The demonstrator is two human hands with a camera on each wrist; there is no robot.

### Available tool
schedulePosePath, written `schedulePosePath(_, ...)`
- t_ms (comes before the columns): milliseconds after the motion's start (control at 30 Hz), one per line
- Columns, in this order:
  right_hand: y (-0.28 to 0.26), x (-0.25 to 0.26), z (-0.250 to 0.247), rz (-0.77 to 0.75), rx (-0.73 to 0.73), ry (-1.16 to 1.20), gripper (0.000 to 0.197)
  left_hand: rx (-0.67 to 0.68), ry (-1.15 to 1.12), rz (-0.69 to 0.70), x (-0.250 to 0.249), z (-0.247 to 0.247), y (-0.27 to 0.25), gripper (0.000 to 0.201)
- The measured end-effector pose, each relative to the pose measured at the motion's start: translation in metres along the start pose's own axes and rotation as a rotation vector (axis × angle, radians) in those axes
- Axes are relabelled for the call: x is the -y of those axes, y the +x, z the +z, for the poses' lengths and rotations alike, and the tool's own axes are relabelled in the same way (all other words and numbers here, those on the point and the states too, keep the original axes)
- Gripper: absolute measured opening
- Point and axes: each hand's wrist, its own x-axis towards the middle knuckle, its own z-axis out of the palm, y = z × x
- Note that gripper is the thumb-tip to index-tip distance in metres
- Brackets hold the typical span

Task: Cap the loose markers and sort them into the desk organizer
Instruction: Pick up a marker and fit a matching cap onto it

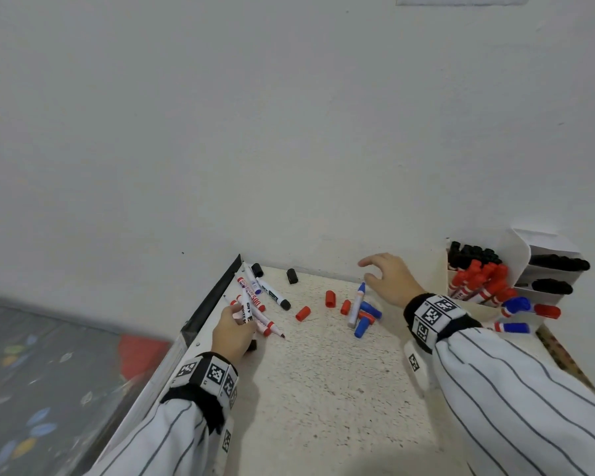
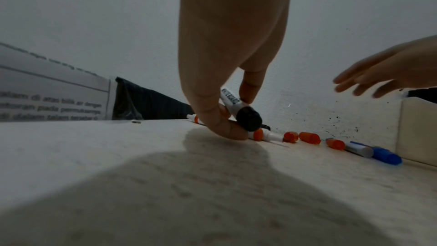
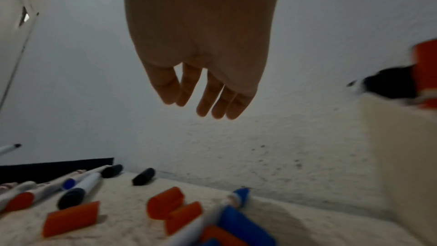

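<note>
Only the left-wrist view shows the left hand (image 2: 220,85) pinching a black-ended marker (image 2: 238,109) low over the speckled table (image 2: 118,156). From the head view, the white desk organizer (image 1: 516,259) stands at three o'clock, loose cylindrical caps (image 1: 330,298) centre. The right hand (image 3: 201,48) hovers, fingers spread, holding nothing.

The left hand (image 1: 233,333) covers the middle of the black marker (image 2: 238,108) it pinches, and I can't make out that marker's tip. Beside the organizer (image 1: 516,266), a blue marker (image 3: 212,218) lies over red and blue caps, blurred in the right wrist view. The organizer's right side runs off the frame, smeared. The notice (image 2: 52,96) left of the table (image 1: 323,372) is too blurred to read in full.
</note>
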Motion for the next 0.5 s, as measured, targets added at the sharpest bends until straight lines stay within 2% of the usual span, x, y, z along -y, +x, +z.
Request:
schedulePosePath(100, 0.019, 0.03, 0.03, -0.019, 0.253, 0.061, 0.036, 0.014, 0.034, 0.011, 0.005, -0.006, 0.005, 0.048)
schedulePosePath(200, 0.041, 0.053, 0.063, -0.023, 0.404, 0.014, 0.043, 0.028, 0.035, 0.006, 0.007, -0.01, 0.013, 0.048)
schedulePosePath(300, 0.065, 0.062, 0.093, -0.002, 0.459, -0.014, 0.046, 0.042, -0.004, -0.013, 0.006, -0.012, 0.021, 0.044)
schedulePosePath(500, 0.09, 0.068, 0.124, 0.057, 0.452, -0.173, 0.047, 0.073, -0.002, -0.019, 0.005, -0.011, 0.031, 0.044)
